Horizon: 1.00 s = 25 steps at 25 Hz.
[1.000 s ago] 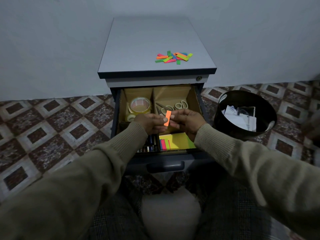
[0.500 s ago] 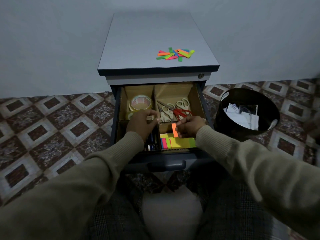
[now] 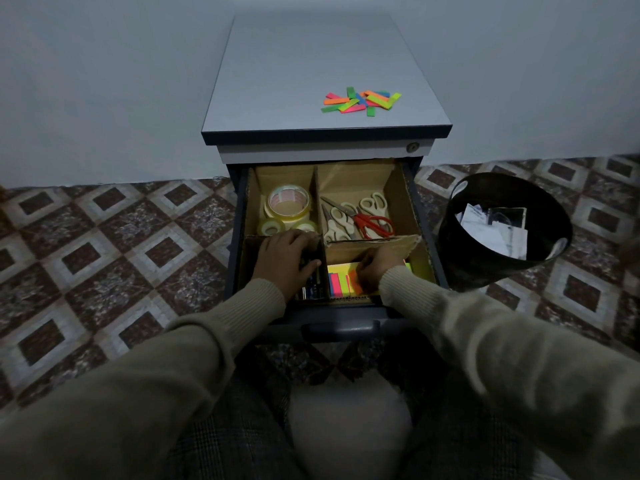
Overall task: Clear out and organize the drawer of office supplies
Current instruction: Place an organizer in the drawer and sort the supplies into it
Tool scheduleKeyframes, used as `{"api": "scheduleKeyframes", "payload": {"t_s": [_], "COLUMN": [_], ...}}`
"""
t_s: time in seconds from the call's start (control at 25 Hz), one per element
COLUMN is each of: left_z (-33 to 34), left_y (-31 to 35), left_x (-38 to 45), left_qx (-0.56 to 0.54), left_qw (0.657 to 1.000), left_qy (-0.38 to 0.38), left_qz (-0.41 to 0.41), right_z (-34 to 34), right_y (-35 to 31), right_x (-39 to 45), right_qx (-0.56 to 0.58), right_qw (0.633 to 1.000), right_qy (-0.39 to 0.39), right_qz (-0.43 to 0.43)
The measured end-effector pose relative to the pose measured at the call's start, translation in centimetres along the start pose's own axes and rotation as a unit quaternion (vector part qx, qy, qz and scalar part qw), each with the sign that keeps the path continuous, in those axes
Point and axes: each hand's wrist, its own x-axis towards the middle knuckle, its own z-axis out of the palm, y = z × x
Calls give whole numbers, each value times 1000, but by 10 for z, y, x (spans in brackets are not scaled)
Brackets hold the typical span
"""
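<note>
While the right hand (image 3: 375, 266) presses curled fingers on the orange tab (image 3: 354, 281) among the sticky notes (image 3: 341, 280) in the drawer (image 3: 420, 216)'s near-right compartment, the left hand (image 3: 285, 252) rests curled over the pens (image 3: 313, 289) beside it; whether it grips any, I cannot tell. Best to lay the tab flat and square with its neighbours, then fetch the loose tabs (image 3: 362, 100) from the cabinet top (image 3: 277, 98) 1 colour at a time.

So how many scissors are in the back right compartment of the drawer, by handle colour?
Cream-handled scissors: 2
Red-handled scissors: 1
Total: 3
</note>
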Motion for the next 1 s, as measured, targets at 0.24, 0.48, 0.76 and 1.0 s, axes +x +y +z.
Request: {"api": "scheduleKeyframes", "payload": {"t_s": [0.24,0.48,0.76,1.0], "left_z": [1,1,-7,-36], "left_y": [-1,0,4,20], "left_x": [1,1,4,28], "left_qx": [4,-2,-6,-84], "left_qw": [1000,1000,1000,996], "left_qy": [-5,-4,-8,25], "left_qz": [1,-2,-6,2], "right_z": [2,-1,-14,-70], "right_y": [3,3,3,-10], "right_x": [1,-2,-5,2], "right_qx": [15,73,65,25], "right_qw": [1000,997,997,999], "right_qy": [6,-20,-29,16], "right_qz": [-7,16,17,-30]}}
